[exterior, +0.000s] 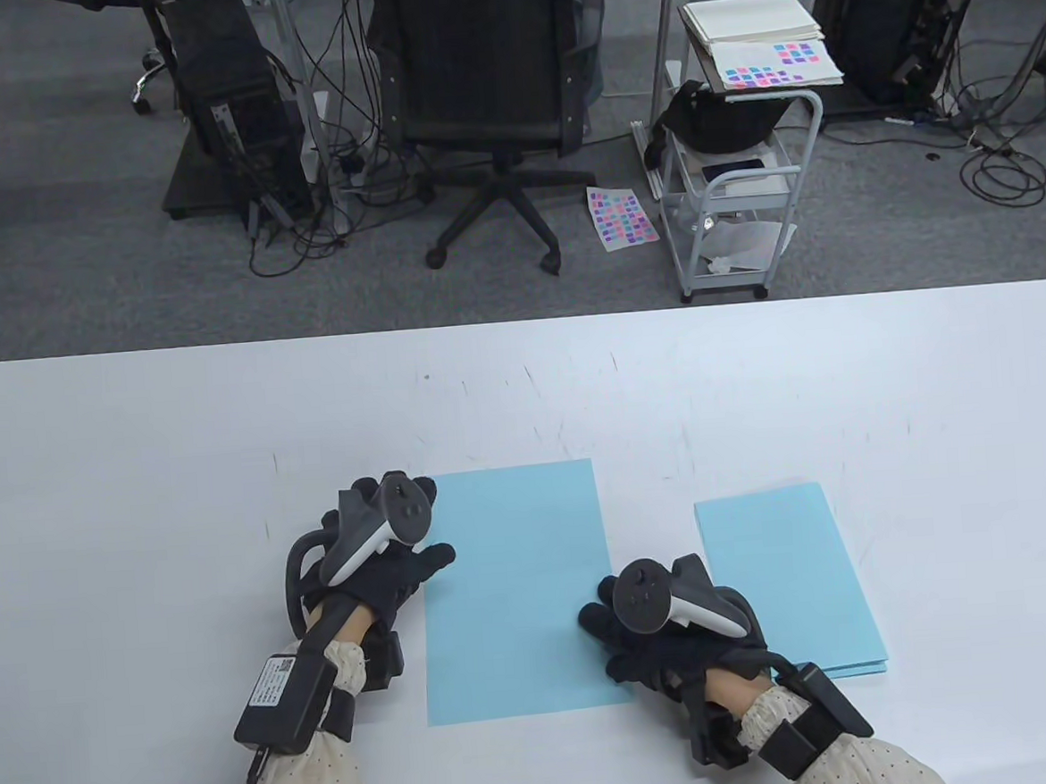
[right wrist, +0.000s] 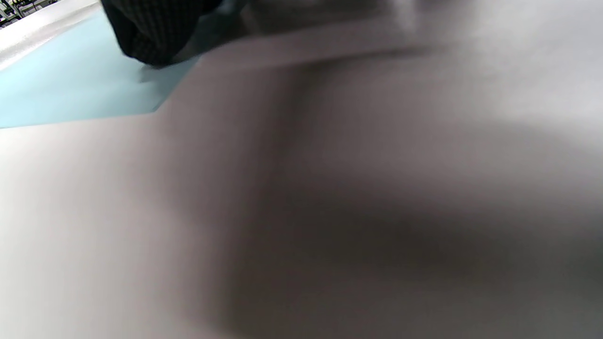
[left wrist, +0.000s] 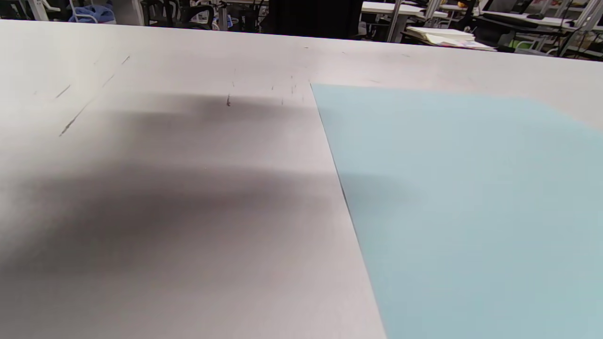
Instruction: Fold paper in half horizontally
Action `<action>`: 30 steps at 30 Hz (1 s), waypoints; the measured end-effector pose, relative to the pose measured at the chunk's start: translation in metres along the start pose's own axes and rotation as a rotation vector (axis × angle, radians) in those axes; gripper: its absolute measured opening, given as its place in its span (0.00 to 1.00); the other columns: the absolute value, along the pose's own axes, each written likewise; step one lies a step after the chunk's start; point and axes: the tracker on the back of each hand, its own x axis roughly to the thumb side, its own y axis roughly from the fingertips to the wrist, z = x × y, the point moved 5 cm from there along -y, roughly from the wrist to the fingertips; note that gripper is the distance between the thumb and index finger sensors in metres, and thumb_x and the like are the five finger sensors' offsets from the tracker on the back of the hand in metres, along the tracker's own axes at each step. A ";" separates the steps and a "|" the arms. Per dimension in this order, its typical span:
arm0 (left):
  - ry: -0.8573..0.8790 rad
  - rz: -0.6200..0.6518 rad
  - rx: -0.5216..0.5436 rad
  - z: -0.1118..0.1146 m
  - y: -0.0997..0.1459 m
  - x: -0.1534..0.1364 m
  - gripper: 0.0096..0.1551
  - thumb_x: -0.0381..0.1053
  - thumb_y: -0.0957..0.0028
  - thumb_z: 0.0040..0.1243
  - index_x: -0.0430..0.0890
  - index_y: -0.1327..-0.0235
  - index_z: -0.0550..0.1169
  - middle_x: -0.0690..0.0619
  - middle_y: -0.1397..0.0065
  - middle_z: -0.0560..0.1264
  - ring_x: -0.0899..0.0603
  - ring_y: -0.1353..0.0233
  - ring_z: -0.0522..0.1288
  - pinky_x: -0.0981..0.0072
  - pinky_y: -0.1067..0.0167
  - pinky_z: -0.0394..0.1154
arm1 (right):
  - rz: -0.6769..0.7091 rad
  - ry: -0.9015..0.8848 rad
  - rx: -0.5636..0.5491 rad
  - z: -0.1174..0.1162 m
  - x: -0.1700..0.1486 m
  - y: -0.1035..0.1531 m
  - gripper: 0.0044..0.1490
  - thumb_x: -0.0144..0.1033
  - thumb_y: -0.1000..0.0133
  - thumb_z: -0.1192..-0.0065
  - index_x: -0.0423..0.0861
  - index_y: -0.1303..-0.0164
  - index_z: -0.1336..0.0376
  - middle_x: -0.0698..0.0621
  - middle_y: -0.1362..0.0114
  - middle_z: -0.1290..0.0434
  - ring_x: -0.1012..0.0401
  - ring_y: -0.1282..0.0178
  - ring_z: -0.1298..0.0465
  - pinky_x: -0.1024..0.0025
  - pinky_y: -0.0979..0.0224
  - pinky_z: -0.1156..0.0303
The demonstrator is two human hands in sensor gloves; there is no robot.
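The blue sheet of paper lies flat on the white tabletop, just toward six o'clock from centre, long sides running twelve to six, unfolded by the look of it; the left hand sits at the sheet's nine o'clock edge with its fingers stretched out loosely onto the paper, holding nothing; the right hand comes in at the four o'clock corner, fingers lying on the paper near that edge, and whether they press flat or have begun to pinch I cannot tell, the tracker covers them; off at three o'clock a stack of blue sheets waits, apart from the working sheet. Now the paper itself: thin, light and limp, I'd judge, quick to slide on this smooth top and quick to take a stray crease; best taken by the two six o'clock corners, a light pinch each, and carried up to meet the twelve o'clock corners, one hand then pinning while the other runs the fold. Hard to read: the left wrist view shows only paper and shadowed tabletop, no fingers at all; the right wrist view is blurred, a dark gloved fingertip touching the sheet's corner and little else; the sheet's far corner at eleven o'clock hides behind the left tracker.
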 end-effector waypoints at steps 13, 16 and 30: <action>-0.028 -0.144 -0.155 0.021 -0.070 -0.008 0.55 0.74 0.64 0.49 0.69 0.24 0.42 0.64 0.13 0.36 0.48 0.11 0.35 0.42 0.13 0.43 | 0.003 -0.015 0.004 0.000 -0.001 -0.001 0.43 0.47 0.46 0.42 0.68 0.23 0.57 0.65 0.13 0.66 0.50 0.15 0.73 0.36 0.21 0.73; -0.029 -0.165 -0.189 0.031 -0.079 -0.008 0.55 0.74 0.66 0.49 0.69 0.24 0.42 0.64 0.14 0.35 0.48 0.12 0.33 0.42 0.14 0.42 | 0.003 -0.015 0.003 0.001 -0.001 -0.001 0.43 0.46 0.46 0.43 0.69 0.23 0.57 0.65 0.13 0.66 0.50 0.15 0.73 0.36 0.21 0.73; -0.076 -0.190 -0.201 0.049 -0.087 -0.005 0.52 0.75 0.67 0.43 0.73 0.28 0.41 0.66 0.16 0.31 0.48 0.14 0.29 0.43 0.14 0.41 | 0.002 -0.018 0.001 0.000 -0.001 -0.001 0.43 0.46 0.46 0.43 0.69 0.23 0.57 0.65 0.13 0.66 0.50 0.15 0.73 0.36 0.21 0.73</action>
